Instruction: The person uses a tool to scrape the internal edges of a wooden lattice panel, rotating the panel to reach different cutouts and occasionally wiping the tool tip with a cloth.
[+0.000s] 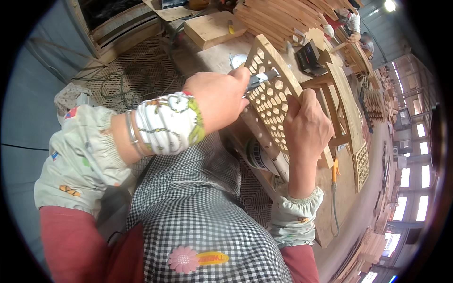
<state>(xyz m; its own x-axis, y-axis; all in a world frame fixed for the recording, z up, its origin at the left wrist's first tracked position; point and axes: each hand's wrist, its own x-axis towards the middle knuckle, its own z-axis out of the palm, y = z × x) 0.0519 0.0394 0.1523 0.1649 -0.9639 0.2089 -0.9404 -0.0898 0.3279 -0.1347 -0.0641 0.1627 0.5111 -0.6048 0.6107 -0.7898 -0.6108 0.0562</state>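
Note:
My left hand [222, 96] is closed around a slim silver-and-dark hand tool [262, 79] that looks like a utility knife. Its tip lies against the upper part of a wooden lattice panel [269, 103] pierced with rows of holes. The panel stands tilted over the near edge of the workbench [325, 214]. My right hand [307, 126] grips the panel's right wooden rail, fingers curled over it. Behind that hand stands another light wooden frame [343, 96]. The exact point where the tool touches the panel is too small to make out.
An orange air gun [335, 170] with a hose lies right of the panel. A dark box [310, 59], a thick wooden block [210, 29] and stacked wood strips [278, 19] occupy the bench's far side. Below its edge sits a bucket [257, 155]. Another person [350, 22] works far right.

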